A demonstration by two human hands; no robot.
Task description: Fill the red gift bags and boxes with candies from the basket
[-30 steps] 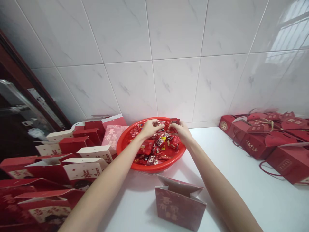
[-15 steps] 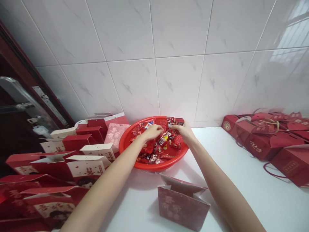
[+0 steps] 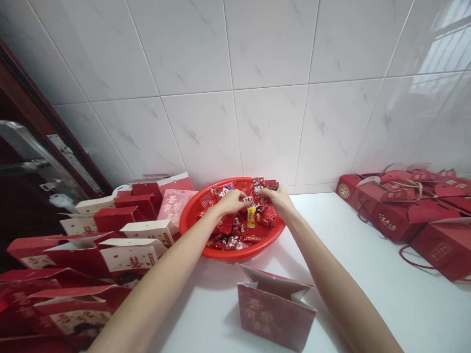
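A red plastic basket (image 3: 235, 254) holds many wrapped candies (image 3: 235, 241), and both my hands reach into it. My left hand (image 3: 231, 202) is closed, pinching a wrapped candy (image 3: 248, 201) with a patterned wrapper at its fingertips. Over the basket's right side, my right hand (image 3: 279, 200) has its thumb and fingers curled together among the candies; what they grip is hidden. A yellow-wrapped candy (image 3: 250, 217) lies between the hands. In front of the basket a dusky red paper gift bag (image 3: 275, 316) stands upright with its top open.
Rows of red and cream gift bags (image 3: 128, 257) stand on the left, and a pink one (image 3: 175, 205) is beside the basket. Closed red gift boxes (image 3: 401, 213) with cord handles line the right. A tiled wall (image 3: 272, 132) rises behind the white table (image 3: 206, 306).
My left hand has lifted a wrapped candy from the pile, leaving the yellow candy more exposed. My right hand has shifted slightly inward. The view has moved a little.
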